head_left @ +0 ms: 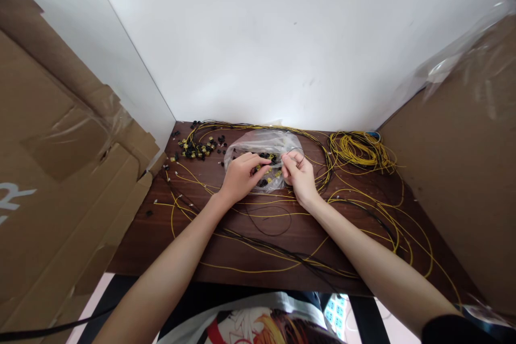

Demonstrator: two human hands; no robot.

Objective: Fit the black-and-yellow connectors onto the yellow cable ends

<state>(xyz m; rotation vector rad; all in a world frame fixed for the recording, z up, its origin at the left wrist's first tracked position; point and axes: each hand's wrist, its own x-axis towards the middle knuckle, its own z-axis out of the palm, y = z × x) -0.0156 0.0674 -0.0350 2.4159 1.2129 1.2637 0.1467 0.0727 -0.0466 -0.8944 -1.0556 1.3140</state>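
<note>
My left hand (242, 176) rests on a clear plastic bag (262, 145) of small black and yellow connectors, its fingertips pinching at a piece inside the bag's mouth. My right hand (298, 172) is close beside it, fingers pinched on a thin black wire (266, 228) that loops down over the dark wooden table (161, 236). Both hands meet over the bag near the table's middle back.
Loose black and yellow connectors (197, 146) lie at the back left. A coil of yellow cable (358, 150) sits at the back right, and long yellow and black wires (282, 263) sprawl across the table. Cardboard sheets (60, 172) stand left; another cardboard panel (463, 172) stands right. A white wall is behind.
</note>
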